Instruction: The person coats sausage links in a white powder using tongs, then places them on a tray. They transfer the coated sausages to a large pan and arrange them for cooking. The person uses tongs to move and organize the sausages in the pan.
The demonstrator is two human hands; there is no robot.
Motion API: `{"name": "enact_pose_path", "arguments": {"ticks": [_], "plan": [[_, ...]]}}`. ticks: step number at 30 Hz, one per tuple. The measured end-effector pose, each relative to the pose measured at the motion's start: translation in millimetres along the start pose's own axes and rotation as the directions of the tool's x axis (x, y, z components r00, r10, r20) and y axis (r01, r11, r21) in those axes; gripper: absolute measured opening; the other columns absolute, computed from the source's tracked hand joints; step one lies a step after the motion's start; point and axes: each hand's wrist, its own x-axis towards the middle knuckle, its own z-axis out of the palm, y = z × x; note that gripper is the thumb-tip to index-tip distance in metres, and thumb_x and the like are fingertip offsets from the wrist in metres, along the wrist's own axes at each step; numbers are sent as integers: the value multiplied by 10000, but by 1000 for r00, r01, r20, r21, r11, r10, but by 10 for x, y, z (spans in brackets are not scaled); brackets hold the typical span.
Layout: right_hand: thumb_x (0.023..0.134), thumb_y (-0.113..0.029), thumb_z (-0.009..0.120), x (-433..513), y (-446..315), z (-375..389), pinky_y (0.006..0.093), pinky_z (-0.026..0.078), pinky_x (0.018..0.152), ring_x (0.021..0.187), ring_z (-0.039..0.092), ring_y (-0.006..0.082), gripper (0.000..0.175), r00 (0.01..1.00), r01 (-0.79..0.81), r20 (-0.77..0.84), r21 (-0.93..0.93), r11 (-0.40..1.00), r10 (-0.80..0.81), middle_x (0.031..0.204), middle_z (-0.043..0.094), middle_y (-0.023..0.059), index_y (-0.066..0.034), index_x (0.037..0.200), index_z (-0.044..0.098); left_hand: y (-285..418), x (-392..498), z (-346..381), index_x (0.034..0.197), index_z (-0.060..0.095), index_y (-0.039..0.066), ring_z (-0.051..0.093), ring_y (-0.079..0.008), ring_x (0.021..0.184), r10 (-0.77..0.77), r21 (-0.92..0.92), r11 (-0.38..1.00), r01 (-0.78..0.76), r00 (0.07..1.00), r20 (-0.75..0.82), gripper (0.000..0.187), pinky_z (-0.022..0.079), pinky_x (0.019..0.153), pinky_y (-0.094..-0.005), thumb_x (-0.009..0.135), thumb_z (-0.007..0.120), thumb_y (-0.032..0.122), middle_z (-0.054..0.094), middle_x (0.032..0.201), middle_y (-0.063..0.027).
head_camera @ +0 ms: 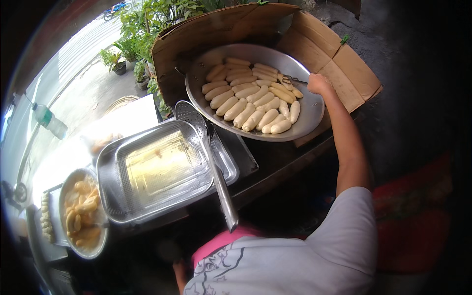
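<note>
My right hand is closed around the handle of a metal fork or tongs. Its far end touches a pale, elongated dough-like piece at the right of the group. Many such pieces lie side by side in a wide, round metal pan; a few on the right look yellower. At the lower left my left arm hangs beside the shirt, its hand dark and blurred, with nothing clearly seen in it.
Cardboard stands around the pan's far side. A perforated metal ladle lies across a rectangular metal tray with a mesh. Left of that is a bowl of browned pieces. A plastic bottle hangs at the left, with potted plants beyond.
</note>
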Motion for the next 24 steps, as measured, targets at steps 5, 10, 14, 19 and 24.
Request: {"name": "enact_pose_path", "arguments": {"ticks": [5, 10, 14, 19, 24], "plan": [[730, -33, 486, -189, -44, -64, 386, 454, 789, 940, 566, 304, 232, 985, 156, -41, -180, 971, -166, 976, 595, 158, -38, 927, 609, -178, -97, 42, 695, 568, 55, 560, -346, 698, 364, 485, 802, -349, 929, 66, 179, 460, 607, -445, 700, 563, 234, 574, 770, -182], [723, -30, 499, -248, 124, -74, 375, 475, 736, 888, 589, 289, 184, 965, 221, -74, -286, 932, -252, 908, 615, 139, -45, 862, 619, -761, -274, 370, 694, 576, 60, 562, -356, 710, 229, 435, 870, -233, 971, 62, 208, 469, 613, -431, 743, 522, 254, 583, 757, -172], [708, -13, 502, -169, -32, 128, 386, 480, 724, 856, 595, 300, 173, 954, 238, -125, -233, 943, -272, 879, 612, 161, -20, 831, 624, -728, -164, 344, 680, 569, 32, 576, -332, 677, 239, 582, 748, -319, 948, 212, 208, 467, 569, -395, 757, 482, 205, 584, 694, -156], [734, -66, 509, -163, -115, 98, 396, 477, 744, 900, 589, 289, 195, 979, 166, -94, -151, 975, -181, 940, 610, 150, -41, 887, 627, 117, -98, -49, 670, 565, 8, 567, -266, 563, -12, -112, 994, 7, 999, -38, 184, 446, 488, -357, 730, 470, 153, 581, 647, -139], [711, -82, 504, -223, 201, -87, 402, 460, 772, 923, 570, 318, 248, 997, 51, -60, -48, 998, -54, 971, 590, 181, -21, 930, 602, 177, -244, -153, 662, 575, 27, 569, -286, 562, 35, 100, 995, -25, 995, -92, 152, 460, 493, -377, 683, 529, 170, 575, 646, -152]]}}
